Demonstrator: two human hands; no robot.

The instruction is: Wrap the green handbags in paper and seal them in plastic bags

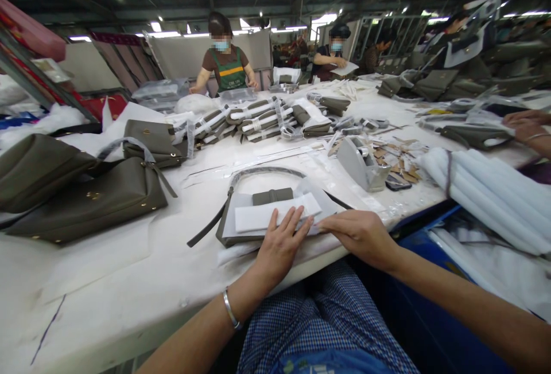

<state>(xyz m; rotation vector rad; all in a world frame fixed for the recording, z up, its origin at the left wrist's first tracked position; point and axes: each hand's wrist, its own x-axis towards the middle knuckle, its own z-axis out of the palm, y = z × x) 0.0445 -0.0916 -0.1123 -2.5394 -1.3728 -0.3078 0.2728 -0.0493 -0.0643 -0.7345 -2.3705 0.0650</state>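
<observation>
Handbag (239,241): olive, lying flat on the worktop (181,282) just ahead of the hands, most of it to their left.
Long axis: side to side across the wearer's front, running roughly with the near edge, its right end angled slightly away.
Left hand (282,242): nearer the bag's middle, fingers extended and spread a little, flat over the right part of a white strip (258,219) on top.
Right hand (361,236): at the near right corner, fingers drawn narrow by a pale sheet (329,196); cannot tell whether they pinch it.
Handle (267,170): arched beyond the far side.
Edges: worktop rim close under the near side.
Open room: leftward, toward larger olive bags (94,202); tighter at far right, where a tape dispenser (357,162) stands.
</observation>
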